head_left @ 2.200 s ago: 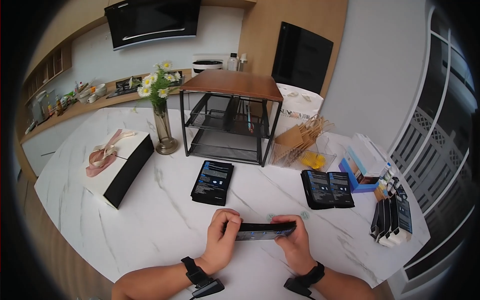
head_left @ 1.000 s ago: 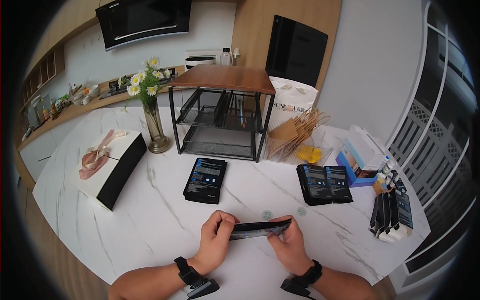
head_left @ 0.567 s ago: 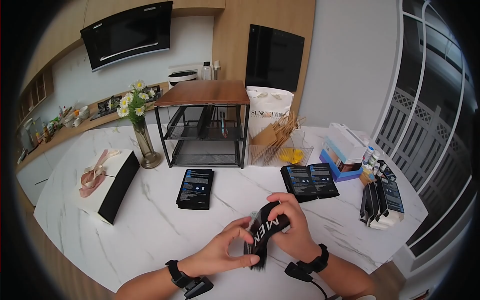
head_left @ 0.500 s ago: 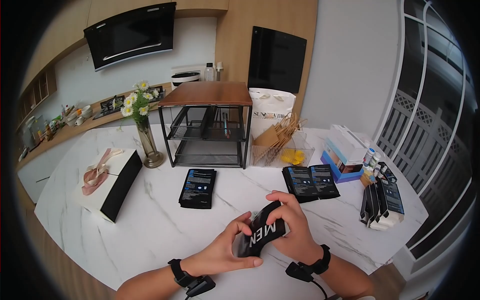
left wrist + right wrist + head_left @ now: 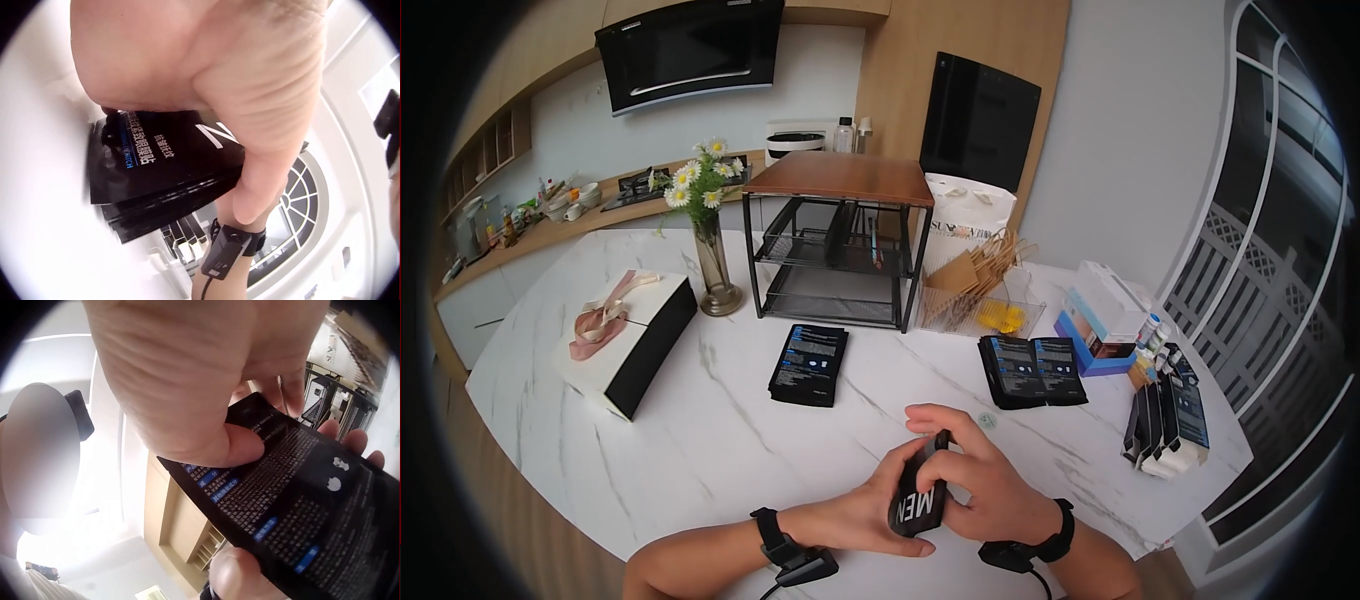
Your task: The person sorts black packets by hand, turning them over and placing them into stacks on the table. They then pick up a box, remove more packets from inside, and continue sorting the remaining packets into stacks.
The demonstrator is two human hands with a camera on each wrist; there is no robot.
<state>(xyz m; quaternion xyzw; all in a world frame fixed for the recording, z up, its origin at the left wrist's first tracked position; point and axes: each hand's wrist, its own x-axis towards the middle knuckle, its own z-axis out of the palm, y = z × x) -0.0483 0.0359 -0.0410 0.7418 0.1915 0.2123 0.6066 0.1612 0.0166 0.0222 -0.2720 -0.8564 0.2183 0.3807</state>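
Observation:
A stack of black eye-mask sachets, marked with large white "MEN" lettering, stands tilted between both hands, close over the front of the table. My left hand grips its left side, with the thumb along the near edge. My right hand pinches the right side, index finger bent against the lettered face. Layered edges of several sachets show in the left wrist view. In the right wrist view, the right thumb presses the printed back of a sachet, and left fingertips show past its far edge.
One sachet stack lies ahead, and a double one to the right. Farther back stand a wire shelf, a flower vase and a clear bin. A ribboned box sits left; black cartons stand right.
The sachet stack has turned from lying level between both hands to tilted upright, its lettered face showing. Both hands have shifted their hold around it, and the head view has swung slightly.

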